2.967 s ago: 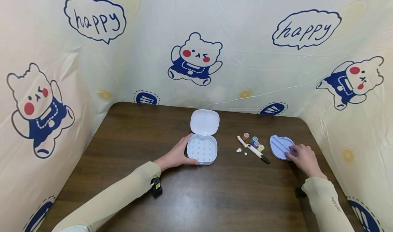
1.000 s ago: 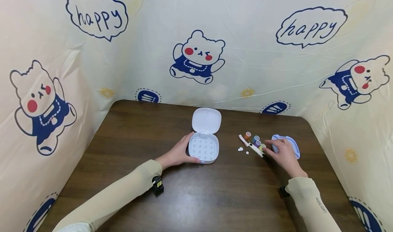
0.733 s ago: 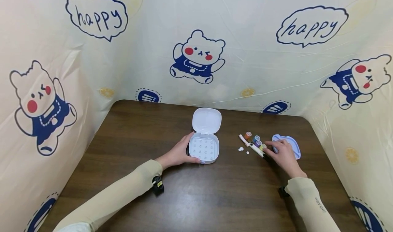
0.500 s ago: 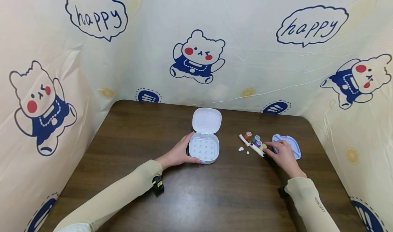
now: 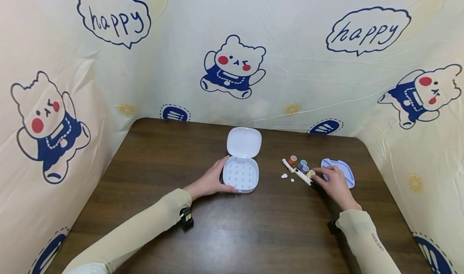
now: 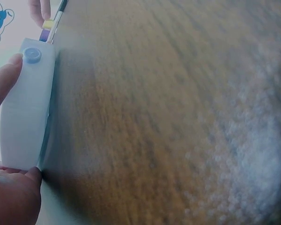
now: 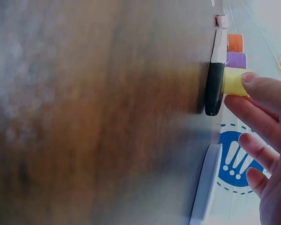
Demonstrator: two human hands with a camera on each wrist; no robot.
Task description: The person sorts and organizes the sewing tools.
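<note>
My left hand [image 5: 208,181] grips a pale blue flip-lid box [image 5: 241,175] by its left side, with the thumb at the front by the round catch [image 6: 32,55]. Its white lid [image 5: 244,142] stands raised, and small pegs stud the floor inside. To the right, my right hand [image 5: 335,185] pinches a yellow thread spool [image 7: 234,81] between thumb and index finger, while the other fingers spread loosely. Beside that spool stand an orange one [image 5: 292,159], a blue one [image 5: 302,163] and a purple one [image 7: 236,60].
A white pen-like tool [image 5: 303,177] with a black end lies just in front of the spools. Left of them are a short white stick [image 5: 288,165] and small white buttons [image 5: 284,176]. A blue flat tray [image 5: 347,173] lies partly behind my right hand.
My right hand has left the blue tray, moved left and taken hold of the yellow spool, where it has stayed for the last second. The left hand keeps its grip on the box.
</note>
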